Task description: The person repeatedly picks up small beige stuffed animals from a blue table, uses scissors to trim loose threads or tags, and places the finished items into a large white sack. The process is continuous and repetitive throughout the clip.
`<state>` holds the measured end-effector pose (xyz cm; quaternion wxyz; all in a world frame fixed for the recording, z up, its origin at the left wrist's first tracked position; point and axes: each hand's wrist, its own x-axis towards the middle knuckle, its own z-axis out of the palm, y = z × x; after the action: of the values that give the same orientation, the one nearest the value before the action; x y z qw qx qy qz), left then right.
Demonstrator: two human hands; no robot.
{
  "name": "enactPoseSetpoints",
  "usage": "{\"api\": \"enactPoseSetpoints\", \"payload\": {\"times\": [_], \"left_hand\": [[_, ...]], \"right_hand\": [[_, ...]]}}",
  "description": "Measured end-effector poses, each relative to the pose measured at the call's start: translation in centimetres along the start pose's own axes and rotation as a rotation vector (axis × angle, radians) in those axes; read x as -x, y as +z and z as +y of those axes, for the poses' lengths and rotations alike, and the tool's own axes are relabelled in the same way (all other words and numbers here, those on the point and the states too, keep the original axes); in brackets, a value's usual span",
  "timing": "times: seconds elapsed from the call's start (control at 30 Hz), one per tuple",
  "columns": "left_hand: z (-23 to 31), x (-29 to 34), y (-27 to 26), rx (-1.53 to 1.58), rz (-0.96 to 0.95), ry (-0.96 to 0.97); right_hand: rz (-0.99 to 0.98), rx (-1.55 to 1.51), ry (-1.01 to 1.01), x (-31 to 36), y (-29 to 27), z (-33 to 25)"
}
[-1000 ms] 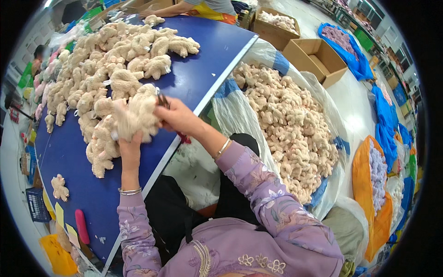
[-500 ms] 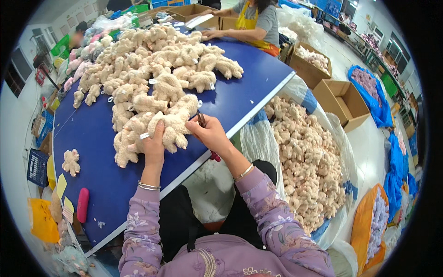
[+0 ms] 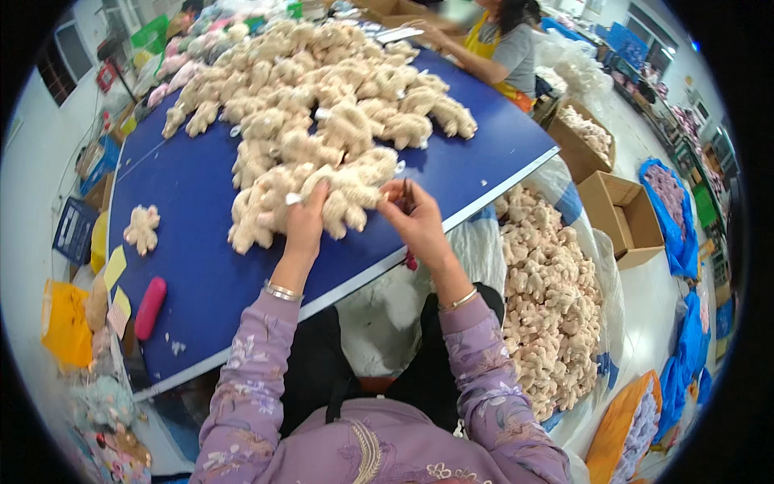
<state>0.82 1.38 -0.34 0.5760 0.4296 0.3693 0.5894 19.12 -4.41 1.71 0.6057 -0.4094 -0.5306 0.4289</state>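
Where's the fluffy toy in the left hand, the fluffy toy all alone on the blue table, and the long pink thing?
Held fluffy toy (image 3: 348, 192): head view, on its body.
Lone fluffy toy (image 3: 142, 230): head view, on its middle.
Long pink thing (image 3: 151, 308): head view, on its upper side.

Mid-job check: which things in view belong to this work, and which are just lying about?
Seemingly in the job:
- toy in the left hand
- dark-tipped tool in the right hand
- toy pile
- blue table

Probably just lying about:
- pink case
- yellow notes
- blue crate
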Motion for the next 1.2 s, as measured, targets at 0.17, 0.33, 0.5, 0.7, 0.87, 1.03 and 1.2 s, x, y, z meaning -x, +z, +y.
{"api": "enactPoseSetpoints", "payload": {"times": [0.17, 0.33, 0.5, 0.7, 0.87, 1.03, 1.2], "left_hand": [[0.5, 0.2, 0.6, 0.106, -0.092, -0.099], [0.5, 0.2, 0.7, 0.154, -0.076, -0.156], [0.6, 0.4, 0.5, 0.120, -0.106, -0.218], [0.7, 0.4, 0.8, 0.149, -0.114, -0.200], [-0.2, 0.2, 0.0, 0.219, -0.247, -0.123], [0.3, 0.9, 0.7, 0.174, -0.276, -0.103], [-0.4, -0.2, -0.5, -0.185, -0.314, -0.294]], "right_hand": [[-0.059, -0.015, 0.030, 0.3, 0.0, -0.1], [-0.108, -0.029, 0.045, 0.6, 0.5, -0.9], [-0.095, 0.003, 0.021, 0.6, 0.6, -0.8], [-0.068, 0.027, 0.020, 0.6, 0.6, -0.5], [0.052, 0.047, -0.055, 0.0, 0.3, 0.3], [0.083, 0.032, -0.037, 0.1, 0.2, -0.2], [0.146, 0.046, -0.114, 0.3, 0.1, -0.3]]}}
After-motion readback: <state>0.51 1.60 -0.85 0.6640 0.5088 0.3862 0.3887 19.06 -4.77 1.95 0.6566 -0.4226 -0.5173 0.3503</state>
